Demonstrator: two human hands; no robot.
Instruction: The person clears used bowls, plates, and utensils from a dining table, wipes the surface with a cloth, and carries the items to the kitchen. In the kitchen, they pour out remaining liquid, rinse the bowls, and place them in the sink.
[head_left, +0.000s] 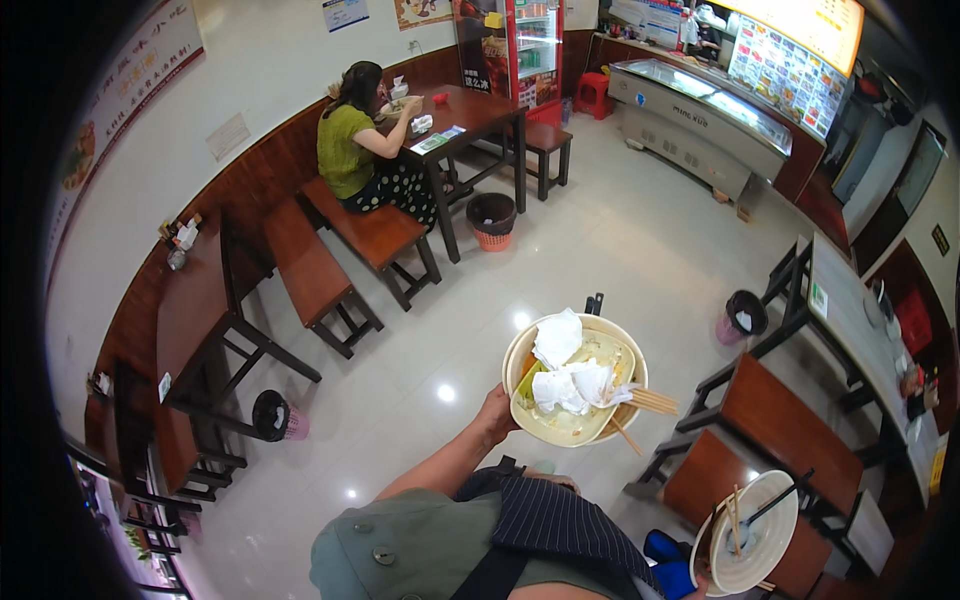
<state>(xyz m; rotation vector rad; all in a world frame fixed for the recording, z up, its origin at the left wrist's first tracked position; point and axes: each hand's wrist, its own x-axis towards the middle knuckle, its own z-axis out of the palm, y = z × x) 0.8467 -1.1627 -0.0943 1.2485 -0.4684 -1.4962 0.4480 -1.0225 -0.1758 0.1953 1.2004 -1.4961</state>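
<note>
My left hand (499, 415) grips the left rim of a stack of pale bowls (517, 352). In its top dish lie crumpled white paper napkins (574, 386) and food scraps, and wooden chopsticks (652, 399) stick out to the right. Black handles show past the far rim. At the lower right, my right hand (699, 586), mostly hidden, holds a second stack of white bowls (776, 517) by its edge. Chopsticks and a black-handled spoon (776, 501) rest in the upper bowl. A blue cloth or garment (671, 566) lies beside this hand.
A seated person (349, 150) eats at a wooden table (480, 112). Wooden benches (307, 262) and another table (195, 300) stand left. Lined bins (491, 221) (739, 319) (281, 416) stand on the floor. A bench (787, 412) and long table (855, 292) are right; a display freezer (690, 135) stands beyond.
</note>
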